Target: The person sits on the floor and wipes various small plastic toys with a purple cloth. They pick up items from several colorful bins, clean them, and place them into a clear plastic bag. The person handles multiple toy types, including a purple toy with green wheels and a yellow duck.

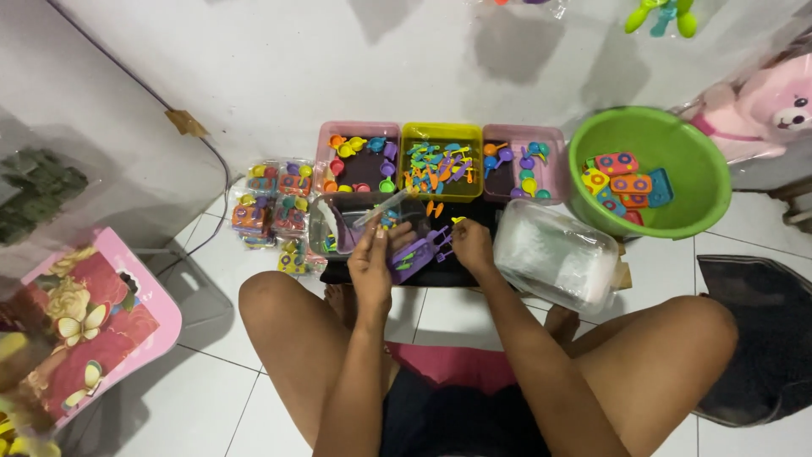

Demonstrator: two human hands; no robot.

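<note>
While the left hand (370, 264) pinches a clear plastic bag (382, 207) above a purple plastic toy tool (416, 254), the right hand (471, 245) grips that toy's other end over a black mat (448, 272). Behind them stand pink, yellow and pink trays (441, 161) of small coloured toys, with a green plastic basin (650, 172) to the right.
</note>
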